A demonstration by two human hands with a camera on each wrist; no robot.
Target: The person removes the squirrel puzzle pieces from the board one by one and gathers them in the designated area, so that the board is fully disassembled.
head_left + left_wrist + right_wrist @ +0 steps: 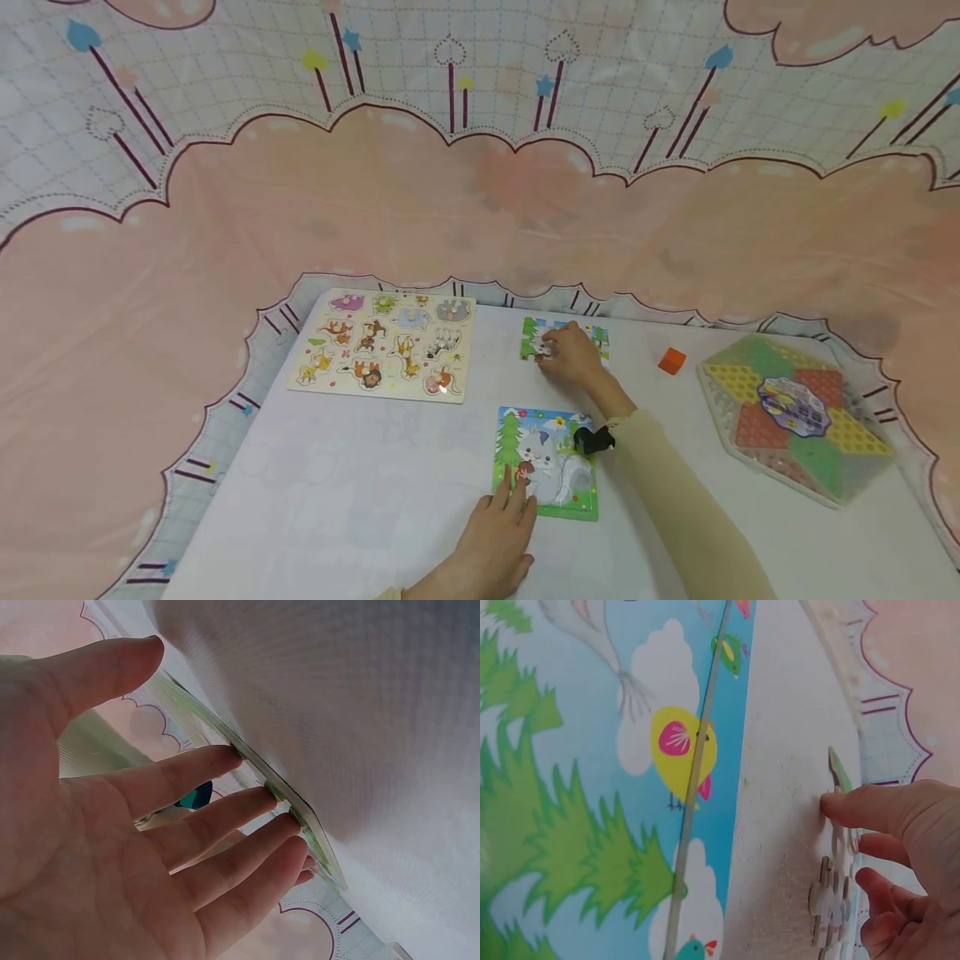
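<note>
One puzzle (558,479) — left hand (491,537) at edge, room leftward

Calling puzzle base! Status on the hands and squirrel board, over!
Left hand: fingers resting on squirrel board. Right hand: at puzzle pieces beyond it, grip unclear. Orange block: right of pieces, seemingly not in the way.

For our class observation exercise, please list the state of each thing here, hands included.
Squirrel board: flat, picture up
Puzzle pieces: grouped, partly covered
Left hand: fingers straight, touching the squirrel board
Right hand: fingertips at the puzzle pieces; grip unclear
Animal board: flat, picture up
Orange block: apart, untouched
Hexagonal box: flat, label up
</note>
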